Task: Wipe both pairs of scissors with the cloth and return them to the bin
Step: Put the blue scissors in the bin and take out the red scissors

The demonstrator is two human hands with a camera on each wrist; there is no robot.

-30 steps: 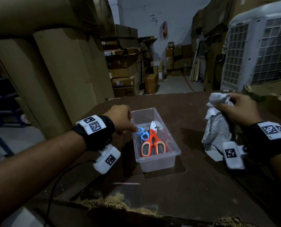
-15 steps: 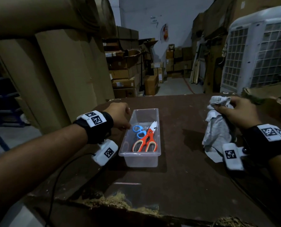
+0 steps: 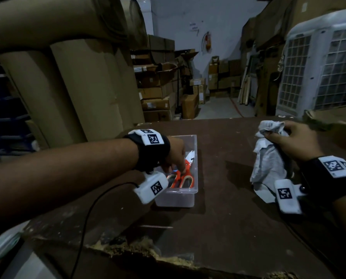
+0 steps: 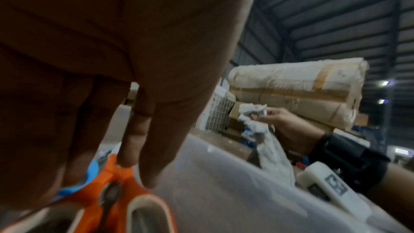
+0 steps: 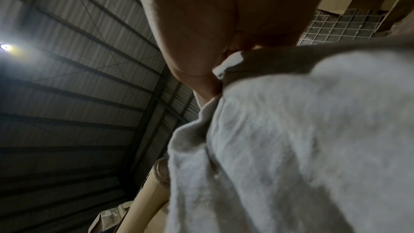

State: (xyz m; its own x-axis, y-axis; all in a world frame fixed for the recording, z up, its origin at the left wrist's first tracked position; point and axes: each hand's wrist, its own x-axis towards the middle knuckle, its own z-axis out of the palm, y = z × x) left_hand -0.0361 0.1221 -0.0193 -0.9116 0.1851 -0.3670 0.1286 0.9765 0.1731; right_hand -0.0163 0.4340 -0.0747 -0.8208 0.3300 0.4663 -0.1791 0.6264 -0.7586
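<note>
Left hand (image 3: pixel 173 156) is down inside the bin (image 3: pixel 195 193), fingers (image 4: pixel 136 134) straight and pointing down, tips touching the orange scissors (image 3: pixel 181 179) near the pivot; nothing is pinched or curled round yet, so call it a reach, not a hold. The blue scissors (image 4: pixel 88 174) lie tucked under and beside the orange pair, mostly hidden by the hand. Both pairs are in the bin, apparently unwiped. Over to the right hand (image 3: pixel 295 140): it's clenched round a bunched grey cloth (image 3: pixel 268 166), held up off the table (image 3: pixel 228 228), the loose end hanging down. That looks like readiness, cloth raised so the scissors can come straight across to it.
</note>
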